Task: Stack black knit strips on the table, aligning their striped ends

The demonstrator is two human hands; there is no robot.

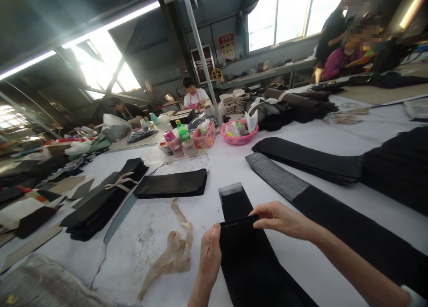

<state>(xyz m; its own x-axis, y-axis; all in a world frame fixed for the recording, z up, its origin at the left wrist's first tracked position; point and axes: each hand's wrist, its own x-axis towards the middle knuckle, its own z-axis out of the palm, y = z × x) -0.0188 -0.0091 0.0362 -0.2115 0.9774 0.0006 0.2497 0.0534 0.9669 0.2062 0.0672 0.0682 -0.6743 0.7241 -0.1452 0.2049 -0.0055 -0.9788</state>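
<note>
Both hands hold the far edge of a long black fabric panel (249, 258) that runs toward me off the bottom of the view. At its left corner my left hand (210, 255) is closed, thumb on top. My right hand (277, 218) pinches the right corner between thumb and fingers. The edge between them looks raised or folded; I cannot tell which. Beyond it lies a black piece with a grey, glue-like end (230, 189). To the right stretches another long black strip with a grey end (279, 175). A crumpled beige fabric strip (174, 253) lies left of my left hand.
Stacked black panels (170, 183), a tied bundle (103, 200) and more black stacks (307, 160) lie around the white table (230, 162). A pink basin (239, 140), a pink basket (204, 140) and bottles (183, 131) stand farther back. Several people sit or stand beyond.
</note>
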